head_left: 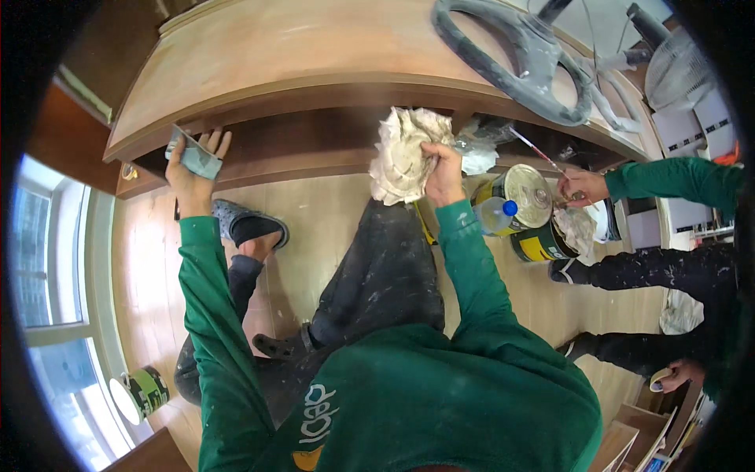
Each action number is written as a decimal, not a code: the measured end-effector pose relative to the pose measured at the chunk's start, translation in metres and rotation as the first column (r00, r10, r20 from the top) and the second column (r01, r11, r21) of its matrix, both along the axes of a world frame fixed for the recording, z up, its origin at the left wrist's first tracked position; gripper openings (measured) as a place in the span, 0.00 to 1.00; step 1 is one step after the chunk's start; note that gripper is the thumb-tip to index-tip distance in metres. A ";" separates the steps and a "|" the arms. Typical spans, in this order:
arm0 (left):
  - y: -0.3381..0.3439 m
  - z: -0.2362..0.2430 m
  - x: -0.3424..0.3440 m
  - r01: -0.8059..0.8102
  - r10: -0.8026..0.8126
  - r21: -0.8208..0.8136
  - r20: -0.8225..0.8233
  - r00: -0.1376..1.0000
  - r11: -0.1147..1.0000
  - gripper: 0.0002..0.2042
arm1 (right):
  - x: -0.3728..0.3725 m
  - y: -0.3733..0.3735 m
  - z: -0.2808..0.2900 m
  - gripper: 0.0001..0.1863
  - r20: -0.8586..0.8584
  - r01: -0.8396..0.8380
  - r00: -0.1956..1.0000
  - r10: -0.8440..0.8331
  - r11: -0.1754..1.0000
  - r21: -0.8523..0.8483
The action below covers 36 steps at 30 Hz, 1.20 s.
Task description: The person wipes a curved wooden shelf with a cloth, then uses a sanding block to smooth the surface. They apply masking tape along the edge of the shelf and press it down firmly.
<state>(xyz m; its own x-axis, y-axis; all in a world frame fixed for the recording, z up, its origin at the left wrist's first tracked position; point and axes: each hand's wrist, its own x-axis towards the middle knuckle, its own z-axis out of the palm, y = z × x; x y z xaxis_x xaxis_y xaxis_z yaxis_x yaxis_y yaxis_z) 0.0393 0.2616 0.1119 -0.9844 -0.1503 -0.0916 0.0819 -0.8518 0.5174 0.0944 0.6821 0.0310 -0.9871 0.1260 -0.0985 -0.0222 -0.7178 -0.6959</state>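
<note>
My left hand is at the front edge of a long wooden cabinet on the left. It pinches a folded grey-green sheet of what looks like sandpaper, and its other fingers reach toward the wood. A crumpled cream rag is bunched in my right hand, in front of the cabinet's dark open recess. The rag hides part of that recess. Both my forearms are in green sleeves.
On the right stand paint cans and a clear bottle with a blue cap. A co-worker's hand holds a thin brush over them. A dusty vacuum hose and a fan are on the cabinet; a bucket is near the window.
</note>
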 end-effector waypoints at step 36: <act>-0.066 -0.014 -0.020 -0.215 0.216 -0.035 0.046 0.975 0.976 0.19 | -0.068 -0.171 0.061 0.11 0.209 0.668 0.727 -0.655 0.744 0.006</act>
